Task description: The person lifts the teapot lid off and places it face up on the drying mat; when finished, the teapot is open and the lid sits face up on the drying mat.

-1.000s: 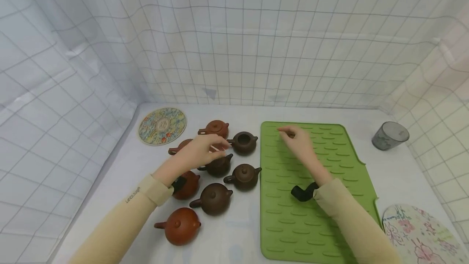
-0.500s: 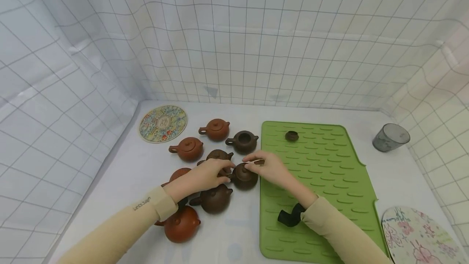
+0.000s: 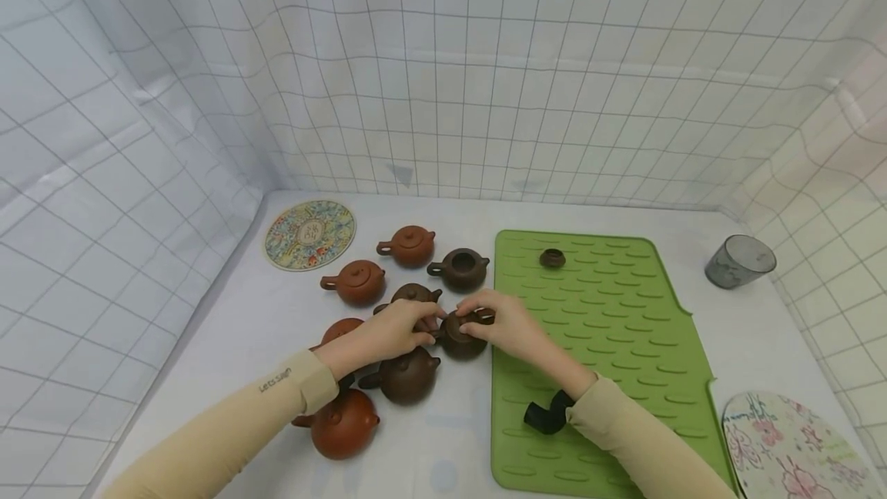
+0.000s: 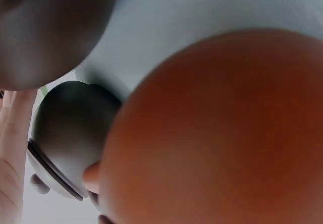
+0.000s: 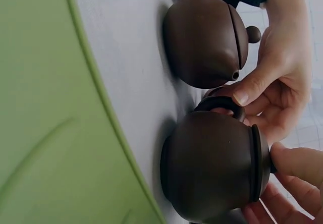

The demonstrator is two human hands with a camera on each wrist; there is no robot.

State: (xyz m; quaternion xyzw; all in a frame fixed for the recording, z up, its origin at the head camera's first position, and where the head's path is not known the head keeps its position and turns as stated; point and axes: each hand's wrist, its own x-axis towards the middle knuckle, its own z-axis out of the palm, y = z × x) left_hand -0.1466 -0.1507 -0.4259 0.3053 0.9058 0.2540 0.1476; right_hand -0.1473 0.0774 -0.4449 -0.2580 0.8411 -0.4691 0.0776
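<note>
Head view: on the white worktop (image 3: 443,437), just left of the green mat (image 3: 624,299), sits the dark teapot (image 3: 460,343), upright! Left hand (image 3: 400,326), grip narrow, pinches its handle (image 5: 219,103); right hand (image 3: 507,323), grip narrow too, pinches the lid (image 5: 260,163). Gridded white sheeting (image 3: 443,83) rises far, left and right; a smoky glass (image 3: 738,262) sits far right, other teapots (image 3: 413,246) cluster left.

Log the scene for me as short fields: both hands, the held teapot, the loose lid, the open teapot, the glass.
Left hand: holds the handle of a dark brown teapot
Right hand: fingers at that teapot's lid
Held teapot: upright, left of the green mat
Loose lid: on the mat's far left part
Open teapot: dark brown, spout toward the mat
Glass: right of the mat
</note>
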